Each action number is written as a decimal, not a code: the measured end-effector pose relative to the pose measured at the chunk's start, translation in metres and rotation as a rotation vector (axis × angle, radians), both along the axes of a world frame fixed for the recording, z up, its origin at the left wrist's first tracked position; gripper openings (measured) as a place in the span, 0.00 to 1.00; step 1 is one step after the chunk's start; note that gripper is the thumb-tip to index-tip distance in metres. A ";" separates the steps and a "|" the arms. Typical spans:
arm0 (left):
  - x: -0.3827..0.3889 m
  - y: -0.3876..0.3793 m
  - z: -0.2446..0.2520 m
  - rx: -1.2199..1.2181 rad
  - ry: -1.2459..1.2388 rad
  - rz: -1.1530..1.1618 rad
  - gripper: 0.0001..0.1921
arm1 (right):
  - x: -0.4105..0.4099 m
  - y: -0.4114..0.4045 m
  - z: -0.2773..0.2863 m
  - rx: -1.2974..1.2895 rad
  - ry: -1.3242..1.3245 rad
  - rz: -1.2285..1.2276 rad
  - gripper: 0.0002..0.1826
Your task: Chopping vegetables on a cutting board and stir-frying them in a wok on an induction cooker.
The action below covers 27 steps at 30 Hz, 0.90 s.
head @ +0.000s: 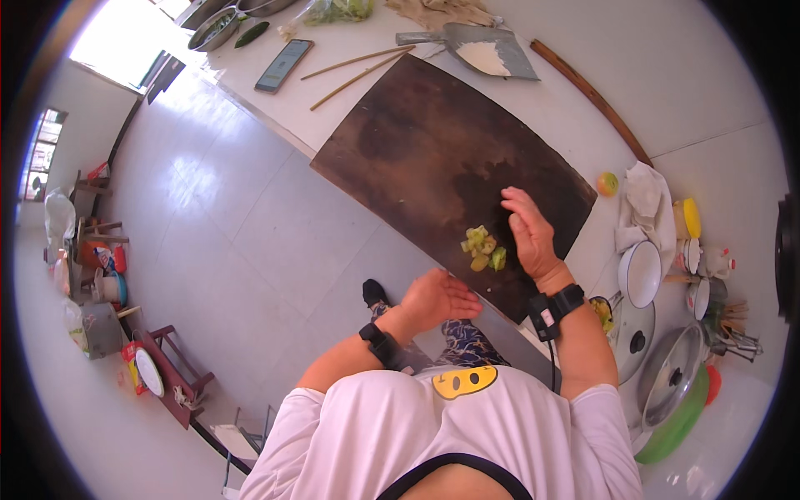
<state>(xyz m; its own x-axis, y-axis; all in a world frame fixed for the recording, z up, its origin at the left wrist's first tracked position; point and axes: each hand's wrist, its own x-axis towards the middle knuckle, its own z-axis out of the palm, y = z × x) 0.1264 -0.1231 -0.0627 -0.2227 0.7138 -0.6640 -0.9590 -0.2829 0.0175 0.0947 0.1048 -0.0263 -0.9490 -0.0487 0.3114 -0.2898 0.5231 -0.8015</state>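
A small pile of chopped yellow-green vegetable pieces (481, 249) lies near the front right part of a dark wooden cutting board (406, 137). My right hand (532, 234) is over the board just right of the pile, palm turned toward it, holding nothing. Beside the board's front edge, my left hand (442, 299) is held low with its fingers stretched to the right. Nothing shows in it. A gap separates the pile from both hands. Each wrist wears a black strap device.
Past the board lie two wooden sticks (359, 78), a phone (284, 65) and a metal dustpan-shaped scoop (494, 53) with white powder. At right are a tomato (607, 184), a cloth (644, 200), a white bowl (640, 274), a glass lid (632, 340) and a container of yellow-green food (601, 312).
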 end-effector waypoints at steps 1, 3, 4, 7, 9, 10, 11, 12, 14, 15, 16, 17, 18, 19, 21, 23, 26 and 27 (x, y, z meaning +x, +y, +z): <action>-0.001 0.004 -0.001 0.000 -0.026 0.029 0.24 | -0.005 -0.005 0.001 0.073 0.032 0.064 0.11; 0.002 0.006 -0.002 -0.019 -0.051 0.073 0.24 | -0.005 -0.026 0.003 0.088 0.037 0.185 0.12; 0.002 0.007 -0.002 -0.026 -0.073 0.108 0.25 | -0.002 -0.034 0.004 0.115 0.045 0.298 0.12; 0.003 0.003 -0.003 -0.021 -0.187 0.110 0.23 | 0.013 -0.057 0.009 0.103 0.048 0.394 0.13; 0.012 0.012 -0.014 -0.017 -0.069 0.166 0.22 | 0.027 -0.062 0.007 0.086 0.073 0.390 0.13; 0.014 0.019 -0.020 -0.014 0.025 0.191 0.21 | 0.035 -0.064 0.002 0.067 0.078 0.388 0.12; 0.014 0.023 -0.020 0.001 -0.011 0.228 0.19 | 0.042 -0.066 0.000 0.051 0.057 0.406 0.12; 0.015 0.025 -0.020 0.025 -0.050 0.256 0.18 | 0.049 -0.068 0.001 0.014 0.034 0.412 0.12; 0.033 0.011 -0.059 0.268 0.001 0.336 0.16 | 0.055 -0.084 0.004 -0.082 -0.002 0.440 0.11; 0.037 0.008 -0.071 0.275 0.018 0.357 0.16 | 0.058 -0.089 0.007 -0.107 -0.032 0.453 0.10; 0.039 0.006 -0.080 0.406 0.029 0.347 0.15 | 0.062 -0.092 0.010 -0.125 -0.065 0.452 0.09; 0.040 0.005 -0.086 0.537 0.038 0.330 0.13 | 0.065 -0.095 0.011 -0.109 -0.057 0.457 0.09; 0.043 0.003 -0.090 0.545 0.049 0.339 0.13 | 0.068 -0.099 0.010 -0.192 -0.156 0.433 0.09; 0.045 0.001 -0.094 0.453 0.112 0.308 0.12 | 0.067 -0.103 0.011 -0.274 -0.255 0.408 0.08; 0.042 -0.007 -0.085 0.218 0.339 0.232 0.10 | 0.060 -0.110 0.016 -0.328 -0.315 0.414 0.08; 0.029 -0.022 -0.075 0.203 0.418 0.235 0.04 | 0.050 -0.122 0.028 -0.389 -0.374 0.418 0.09; 0.002 -0.060 -0.041 0.156 0.474 0.232 0.10 | 0.020 -0.153 0.047 -0.394 -0.322 0.508 0.09; -0.007 -0.074 -0.031 0.130 0.454 0.229 0.12 | 0.011 -0.164 0.051 -0.389 -0.286 0.546 0.09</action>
<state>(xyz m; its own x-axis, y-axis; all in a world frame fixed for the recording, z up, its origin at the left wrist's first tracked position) 0.1196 -0.1971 -0.0937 -0.6279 0.6831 -0.3730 -0.7760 -0.5123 0.3680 0.1058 -0.0595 0.0244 -0.8679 -0.4748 0.1458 -0.1791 0.0254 -0.9835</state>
